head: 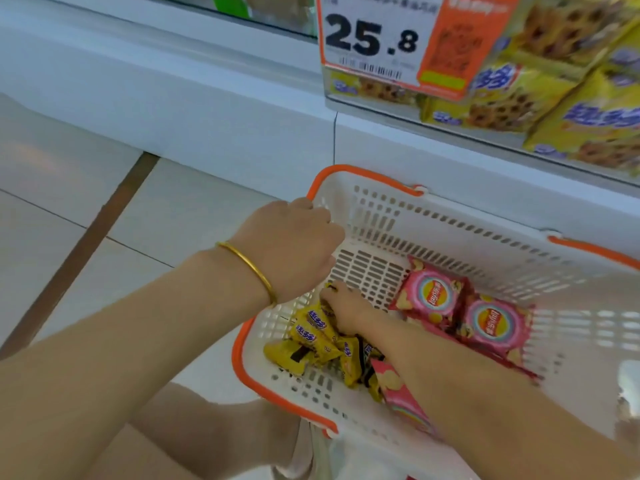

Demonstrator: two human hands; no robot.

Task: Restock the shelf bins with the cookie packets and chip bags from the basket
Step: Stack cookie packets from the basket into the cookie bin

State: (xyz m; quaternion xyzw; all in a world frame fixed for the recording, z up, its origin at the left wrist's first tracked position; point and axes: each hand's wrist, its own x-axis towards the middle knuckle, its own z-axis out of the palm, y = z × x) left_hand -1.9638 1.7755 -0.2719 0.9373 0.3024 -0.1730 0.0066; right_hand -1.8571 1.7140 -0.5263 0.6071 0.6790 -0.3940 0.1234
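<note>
right grip [341, 315] fingers curled into yellow foil cookie packets [315, 337], heaped at 7 o'clock in white slotted plastic basket with orange rim [450, 230] | pink foil chip bags [436, 296] at 3 o'clock in basket | left grip [294, 237], gold bangle [249, 268] on wrist, clenched on rim's 10 o'clock corner | clear-fronted shelf bin [377, 105] beyond, 1 o'clock, part-filled with yellow packets

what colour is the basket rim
Orange: the rim runs round a white basket. The head view shows it best.
</note>
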